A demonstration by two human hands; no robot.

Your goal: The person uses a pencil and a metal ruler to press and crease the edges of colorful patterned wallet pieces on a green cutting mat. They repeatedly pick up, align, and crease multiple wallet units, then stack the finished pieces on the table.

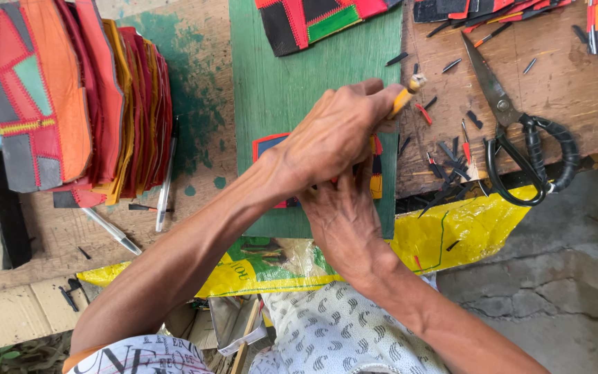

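Note:
My left hand (333, 138) is closed round a small tool with an orange-yellow handle (407, 93), tilted up to the right. Below it, partly covered by the left hand, my right hand (344, 211) presses flat on a small patchwork leather piece (266, 144) in red, blue, yellow and black. The piece lies on a green board (278, 83). Most of it is hidden under both hands, and so is the tool's tip.
Large black-handled scissors (520, 138) lie to the right among several red and black scraps (451, 152). A stack of coloured patchwork pieces (70, 97) sits at the left, with two pens (166, 176) beside it. More pieces (313, 21) lie at the back. A yellow bag (465, 228) hangs over the bench edge.

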